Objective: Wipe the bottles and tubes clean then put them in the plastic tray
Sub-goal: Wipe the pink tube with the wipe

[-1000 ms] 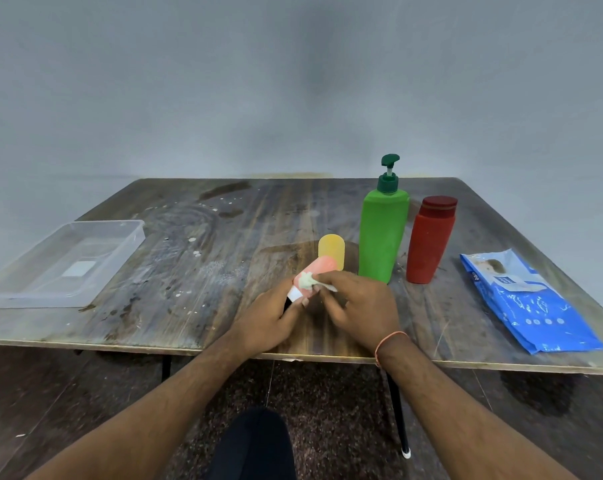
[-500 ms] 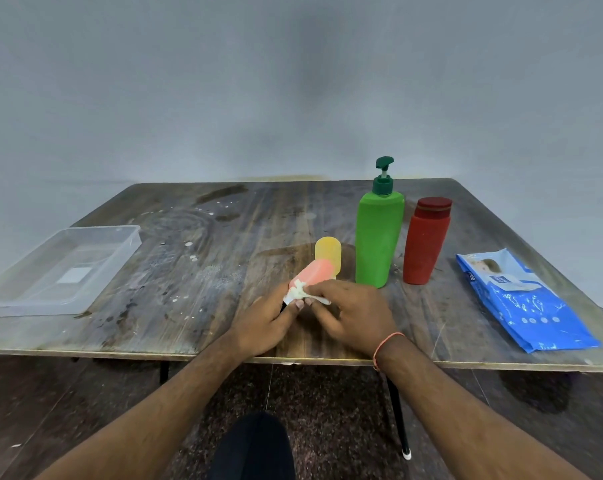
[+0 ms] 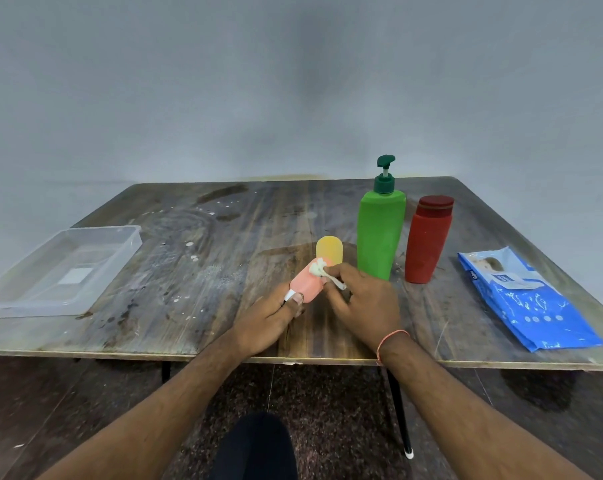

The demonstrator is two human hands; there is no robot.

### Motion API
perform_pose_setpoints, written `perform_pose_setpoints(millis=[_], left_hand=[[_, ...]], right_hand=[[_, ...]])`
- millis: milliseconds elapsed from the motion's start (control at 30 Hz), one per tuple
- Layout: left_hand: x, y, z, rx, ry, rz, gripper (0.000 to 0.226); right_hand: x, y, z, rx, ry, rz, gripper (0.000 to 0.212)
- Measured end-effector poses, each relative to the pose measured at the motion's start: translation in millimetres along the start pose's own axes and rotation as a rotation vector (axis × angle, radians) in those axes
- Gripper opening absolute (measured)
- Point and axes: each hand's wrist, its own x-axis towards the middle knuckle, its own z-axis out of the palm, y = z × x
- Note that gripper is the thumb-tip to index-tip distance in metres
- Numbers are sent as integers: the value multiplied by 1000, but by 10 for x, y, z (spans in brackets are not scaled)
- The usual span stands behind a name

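My left hand (image 3: pixel 270 315) grips the white-capped end of a pink tube (image 3: pixel 306 284), held tilted just above the table's near edge. My right hand (image 3: pixel 364 299) pinches a crumpled white wipe (image 3: pixel 317 270) against the tube's far end. A yellow tube (image 3: pixel 329 250) stands upright right behind the pink one. To its right stand a green pump bottle (image 3: pixel 380 233) and a red bottle (image 3: pixel 427 240). The clear plastic tray (image 3: pixel 116 263) sits at the table's left edge with nothing in it.
A blue pack of wipes (image 3: pixel 528 303) lies flat at the right side of the worn wooden table (image 3: pixel 203 258). Beyond the table's far edge is a plain grey wall. Dark floor and a black table leg (image 3: pixel 398 410) show below the near edge.
The wipe in my right hand has slid from the tube's cap end up toward its far end. My left hand keeps its grip on the tube.
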Motion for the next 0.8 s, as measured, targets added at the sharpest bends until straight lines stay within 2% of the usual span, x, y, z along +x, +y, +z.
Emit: perform_pose_setpoints(millis=[100,200,300,467,600,667,800], left_hand=[[8,-27,-5,-96,19,13,39],[15,3,-12,-159,21,9,36],[17,110,-15,-218,5,18,38],[10,145,-52,-318,-39,-9,43],[26,64,-56,-299,-42,-37,45],[21,71,-42,-311,-32,-32,41],[17,112,-29,-337,-14,13,35]], right_hand=[[-47,-37,-11,94,-163,-146,18],[-60,-50,-21,82,-210,-189,18],[-46,-60,-26,66,-143,-123,19],[3,-94,-61,-109,37,31,14],[40,-59,-47,-113,53,123,13],[22,-49,-42,-54,13,72,16],[-52,-85,-55,64,-189,-148,20]])
